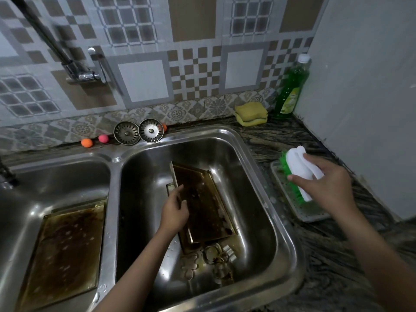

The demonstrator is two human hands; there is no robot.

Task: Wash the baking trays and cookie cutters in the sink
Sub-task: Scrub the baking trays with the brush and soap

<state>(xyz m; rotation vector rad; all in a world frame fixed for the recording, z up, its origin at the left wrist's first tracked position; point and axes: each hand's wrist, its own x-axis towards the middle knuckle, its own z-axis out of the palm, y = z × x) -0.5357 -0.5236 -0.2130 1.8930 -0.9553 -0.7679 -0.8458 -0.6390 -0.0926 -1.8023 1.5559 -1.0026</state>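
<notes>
A: What does the head view show in the sink [281, 224]?

B: Two basins. In the right one a greasy tray [202, 199] stands tilted, its far end lifted. The left hand [174, 210] grips its left rim, fingers curled over the edge. Under it lies what looks like a second tray, and cutters [207, 262] lie at that basin's near end, touching one another.

A: And the left basin?

B: Another tray [67, 248] lies flat there, stained brown.

A: The right hand?

B: The right hand [319, 183] is clamped on a white-handled brush [297, 174] with green bristles, over a small drainer tray [301, 215] at the counter's [337, 255] right edge.

A: Anything behind?

B: At the back right corner, sponges [251, 113] beside a green soap bottle [291, 86]; two strainers [138, 132] lean at the back edge.
</notes>
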